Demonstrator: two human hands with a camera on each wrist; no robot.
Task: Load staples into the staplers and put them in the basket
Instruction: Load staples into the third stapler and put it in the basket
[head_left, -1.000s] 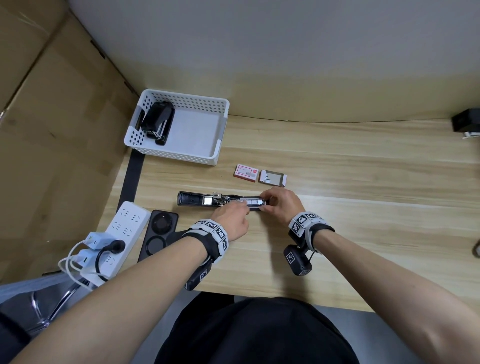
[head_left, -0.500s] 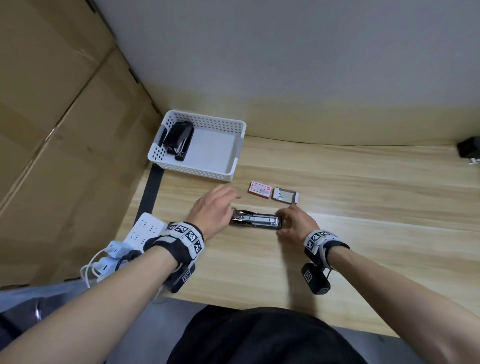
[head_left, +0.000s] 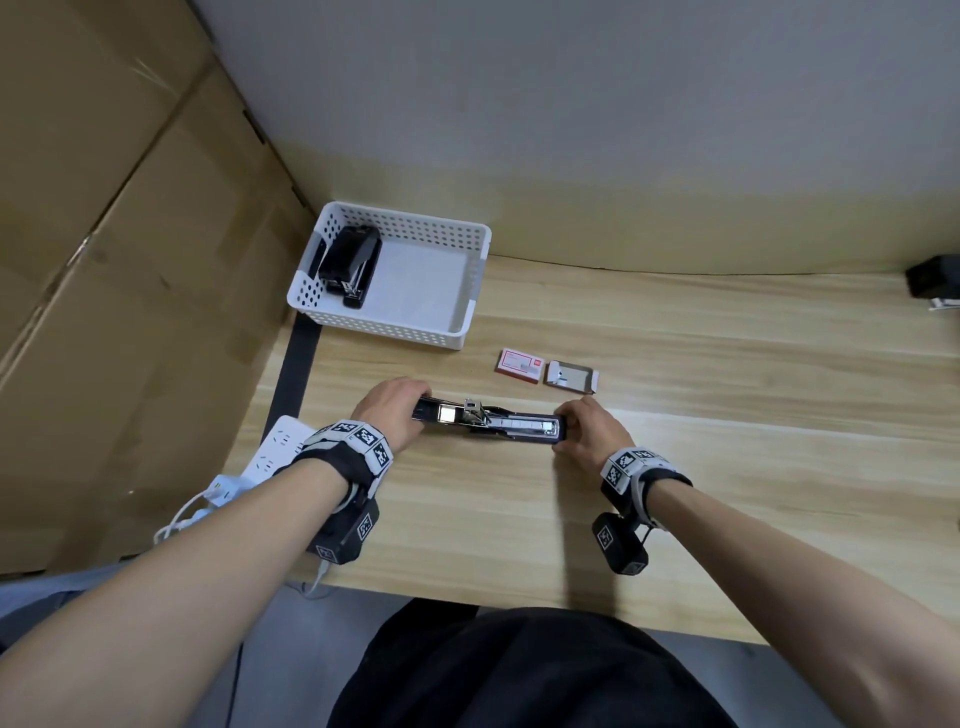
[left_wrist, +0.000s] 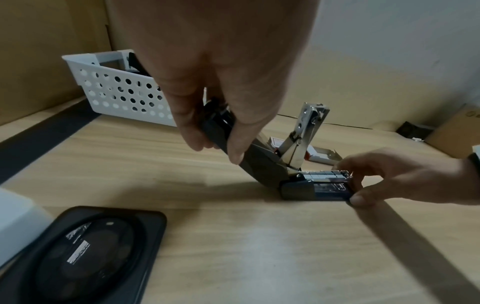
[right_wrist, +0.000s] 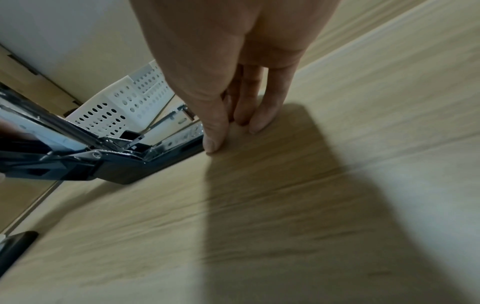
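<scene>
A black stapler lies swung open on the wooden desk, a row of staples showing in its metal channel. My left hand grips the raised top cover at the stapler's left end. My right hand pinches the front end of the base between thumb and fingers. A white perforated basket stands at the back left with another black stapler lying inside. A red staple box and an opened staple box lie just behind the stapler.
Cardboard panels wall off the left side. A white power strip with plugs and a black flat device sit at the desk's left edge. A dark object rests at the far right by the wall.
My left hand left the magazine, reached left and took hold of the stapler's top cover, which now stands tilted up. My right hand stayed on the front end. The camera view shifted.
</scene>
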